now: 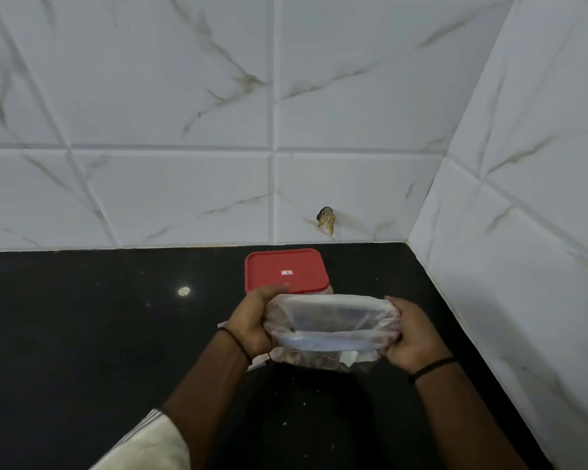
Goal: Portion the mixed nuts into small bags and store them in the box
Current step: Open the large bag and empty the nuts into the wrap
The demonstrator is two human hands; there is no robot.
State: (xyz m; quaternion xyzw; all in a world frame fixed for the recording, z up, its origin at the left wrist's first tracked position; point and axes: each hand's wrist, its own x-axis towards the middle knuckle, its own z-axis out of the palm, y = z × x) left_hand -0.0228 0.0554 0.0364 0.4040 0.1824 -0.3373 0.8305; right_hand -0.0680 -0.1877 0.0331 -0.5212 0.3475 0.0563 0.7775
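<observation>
Hands: the left hand (252,320) and right hand (409,329) each pinch one end of the soft bag (326,329) of nuts. It looks light, floppy and slippery; the ends give the best grip.

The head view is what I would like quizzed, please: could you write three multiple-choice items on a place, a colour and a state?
1. Where does the box stand?
A. behind the bag, near the wall
B. at the counter's left end
C. in the person's lap

2. What colour is the box's lid?
A. blue
B. red
C. green

3. How is the bag held?
A. left hand alone
B. it lies untouched
C. both hands grip its sides

Answers:
A, the box shows beyond the bag.
B, the lid is red.
C, the left hand and right hand each hold one side.
</observation>
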